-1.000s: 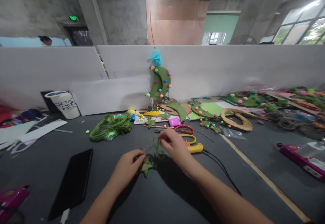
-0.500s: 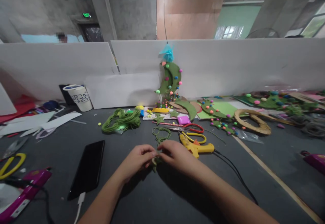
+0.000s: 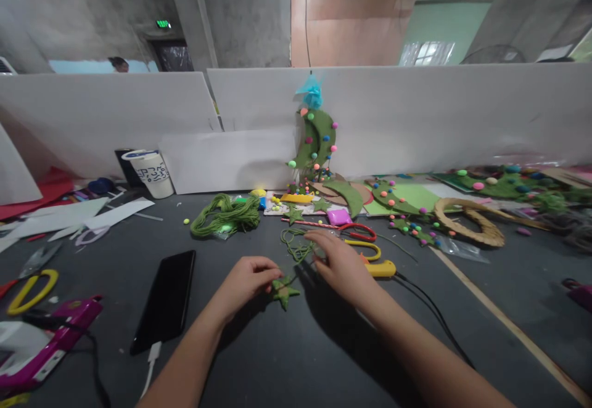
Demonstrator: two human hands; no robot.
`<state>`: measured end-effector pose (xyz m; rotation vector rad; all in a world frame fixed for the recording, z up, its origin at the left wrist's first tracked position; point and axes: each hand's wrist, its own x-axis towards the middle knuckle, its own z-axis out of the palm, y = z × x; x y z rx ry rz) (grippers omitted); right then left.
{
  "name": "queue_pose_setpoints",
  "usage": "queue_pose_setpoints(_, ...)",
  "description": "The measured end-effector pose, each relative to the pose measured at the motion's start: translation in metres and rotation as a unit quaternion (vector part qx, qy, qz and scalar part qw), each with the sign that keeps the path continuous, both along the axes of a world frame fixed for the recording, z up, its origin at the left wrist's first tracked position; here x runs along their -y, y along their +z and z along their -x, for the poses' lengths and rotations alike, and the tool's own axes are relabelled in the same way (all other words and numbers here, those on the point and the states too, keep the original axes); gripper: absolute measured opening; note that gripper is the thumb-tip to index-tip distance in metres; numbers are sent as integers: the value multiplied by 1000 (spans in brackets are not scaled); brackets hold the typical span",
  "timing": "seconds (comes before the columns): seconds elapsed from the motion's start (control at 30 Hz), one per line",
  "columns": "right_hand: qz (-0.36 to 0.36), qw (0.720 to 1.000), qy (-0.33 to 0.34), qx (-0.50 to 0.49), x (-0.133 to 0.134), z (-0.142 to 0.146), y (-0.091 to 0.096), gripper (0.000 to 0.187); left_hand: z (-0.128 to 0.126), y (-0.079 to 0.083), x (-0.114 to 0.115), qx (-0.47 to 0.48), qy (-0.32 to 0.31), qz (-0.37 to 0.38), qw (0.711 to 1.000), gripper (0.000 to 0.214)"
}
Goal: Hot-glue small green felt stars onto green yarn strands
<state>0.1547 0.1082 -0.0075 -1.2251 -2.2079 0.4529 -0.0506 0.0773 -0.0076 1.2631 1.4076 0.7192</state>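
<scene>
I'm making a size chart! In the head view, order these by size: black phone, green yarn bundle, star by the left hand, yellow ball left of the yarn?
1. Black phone (nearer the camera)
2. Green yarn bundle
3. Star by the left hand
4. Yellow ball

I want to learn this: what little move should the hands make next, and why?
Perhaps the right hand should draw the green cord toward the green star. The left hand holds the star at its edge, the cord lies in loose loops just beyond it, and the right hand is right beside those loops.
</scene>
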Motion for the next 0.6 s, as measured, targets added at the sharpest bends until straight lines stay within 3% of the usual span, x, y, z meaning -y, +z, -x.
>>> queue_pose_setpoints(0.07,79,992,93,-40,10,9,0,51,-5,-1,2,14,-31,-19,999,22)
queue_pose_setpoints(0.13,138,979,144,-47,17,16,-1,46,-9,-2,3,14,-41,-40,998,21)
queue_pose_setpoints(0.3,125,989,77,-15,16,18,-3,14,-6,-5,2,-61,-61,-90,992,18)
queue_pose_setpoints(0.47,96,995,19,3,6,10,-3,14,4,-16,3,-234,-97,-209,945,34)
queue_pose_setpoints(0.6,92,996,15,9,3,8,-3,15,2,-24,5,-298,-122,-204,925,23)
